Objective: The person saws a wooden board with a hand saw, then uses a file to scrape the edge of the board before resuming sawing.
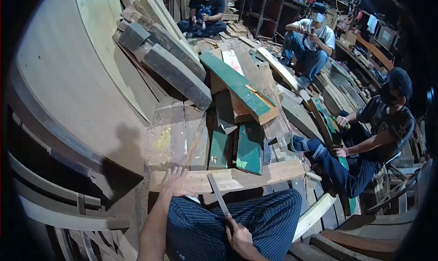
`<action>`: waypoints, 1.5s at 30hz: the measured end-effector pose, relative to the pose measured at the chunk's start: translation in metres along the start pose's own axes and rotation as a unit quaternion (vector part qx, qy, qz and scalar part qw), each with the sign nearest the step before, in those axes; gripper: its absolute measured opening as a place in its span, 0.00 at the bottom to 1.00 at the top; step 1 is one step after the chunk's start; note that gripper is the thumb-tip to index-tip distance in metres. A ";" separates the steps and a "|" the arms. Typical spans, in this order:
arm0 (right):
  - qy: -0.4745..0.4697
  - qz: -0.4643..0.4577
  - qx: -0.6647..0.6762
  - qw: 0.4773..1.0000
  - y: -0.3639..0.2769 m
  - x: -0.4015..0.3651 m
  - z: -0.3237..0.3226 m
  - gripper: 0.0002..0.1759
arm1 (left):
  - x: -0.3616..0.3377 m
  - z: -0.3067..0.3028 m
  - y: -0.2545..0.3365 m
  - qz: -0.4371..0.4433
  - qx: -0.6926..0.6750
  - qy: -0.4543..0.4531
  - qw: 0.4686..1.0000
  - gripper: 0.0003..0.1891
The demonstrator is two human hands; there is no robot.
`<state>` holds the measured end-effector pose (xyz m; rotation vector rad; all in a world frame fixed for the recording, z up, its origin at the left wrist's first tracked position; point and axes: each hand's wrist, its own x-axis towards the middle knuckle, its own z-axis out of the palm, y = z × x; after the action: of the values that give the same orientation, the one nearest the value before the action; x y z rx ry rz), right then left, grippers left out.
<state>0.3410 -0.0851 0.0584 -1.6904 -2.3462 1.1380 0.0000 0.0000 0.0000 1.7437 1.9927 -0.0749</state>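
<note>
A pale wooden plank (269,173) lies crosswise just beyond my knees, with a notch near its middle. My left hand (174,182) rests flat on the plank's left end, fingers spread. In my right hand (239,236), above my lap, is the handle end of a long flat metal tool (218,195). The tool's far tip reaches the plank's near side by the notch. Whether it is a file or a blade I cannot tell.
Green boards (237,85) and grey beams (178,74) are piled ahead. A large curved panel (68,78) stands at the left. One person (383,119) sits close at right; two more sit farther back. Another pale plank (315,215) lies by my right knee.
</note>
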 end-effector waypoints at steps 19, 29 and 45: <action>-0.008 0.022 -0.016 1.000 -0.030 0.015 -0.008 0.30 | -0.002 -0.009 0.001 0.001 0.041 -0.004 0.999 0.71; 0.061 -0.067 0.000 0.996 -0.026 0.058 0.007 0.28 | -0.005 0.004 -0.006 0.017 0.048 0.062 0.997 0.69; 0.053 -0.045 -0.032 0.997 -0.024 0.058 0.028 0.33 | -0.005 -0.002 -0.004 0.025 0.071 0.042 0.996 0.68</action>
<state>0.2860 -0.0551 0.0302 -1.6041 -2.3906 0.9442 -0.0040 -0.0040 0.0029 1.9132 2.0460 -0.1323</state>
